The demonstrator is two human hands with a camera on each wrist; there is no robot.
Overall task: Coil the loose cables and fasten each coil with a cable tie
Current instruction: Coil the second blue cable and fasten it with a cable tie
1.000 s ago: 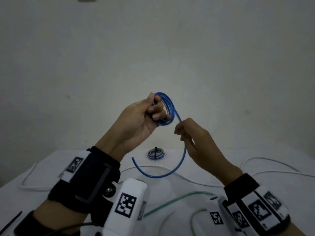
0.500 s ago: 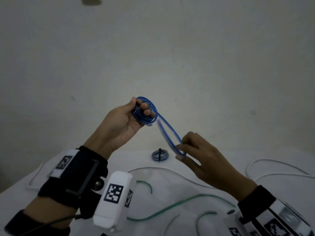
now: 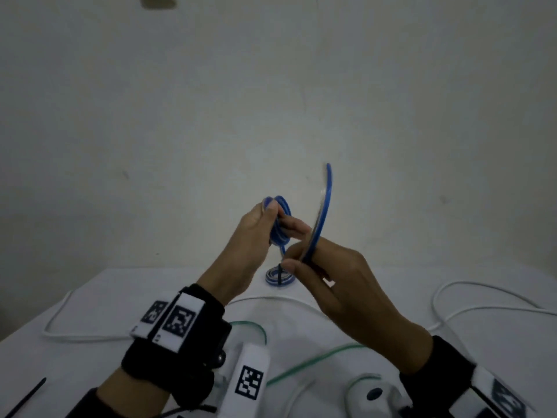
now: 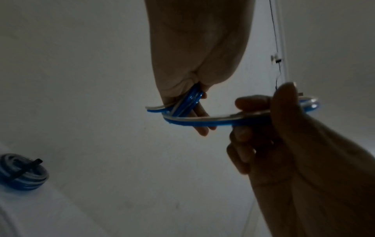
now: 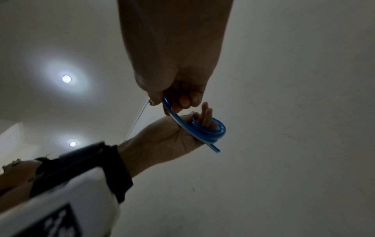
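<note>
- Step in hand, by my read: winding the blue cable [image 3: 278, 224] into a coil; most of it is wound, only a short tail left.
- Left hand [image 3: 256, 233] is raised in front of the wall, above the tabletop [image 3: 90, 300]. Thumb and fingers are closed round the small blue coil, w/ a couple of fingers poking through its middle, seen best in the right wrist view.
- Right hand [image 3: 328, 276] sits just beside the coil, a bit lower. Its thumb and curled fingers pinch the loose tail [image 3: 324, 212], which sticks up past the coil w/ the free end in the air.
- The two hands nearly touch; the stretch of cable between them is short.
- Next move, as I judge it: lay the tail round the coil for the last turn, keep the left grip tight so the loops don't spring open, then fetch a tie.
- A black strip [image 3: 25, 398], prob. a cable tie, lies at the tabletop's near left edge, well apart from the coil. Getting it means freeing the right hand.
- Risk: the cable looks springy, so the coil could unwind if the grip slackens.
- Below the coil, at the far side of the tabletop, lies a finished coil [image 3: 280, 277] w/ a black tie round it.
- White cables [image 3: 482, 294] and a green cable [image 3: 313, 360] lie loose on the tabletop, not coiled yet, so the task is far from done.
</note>
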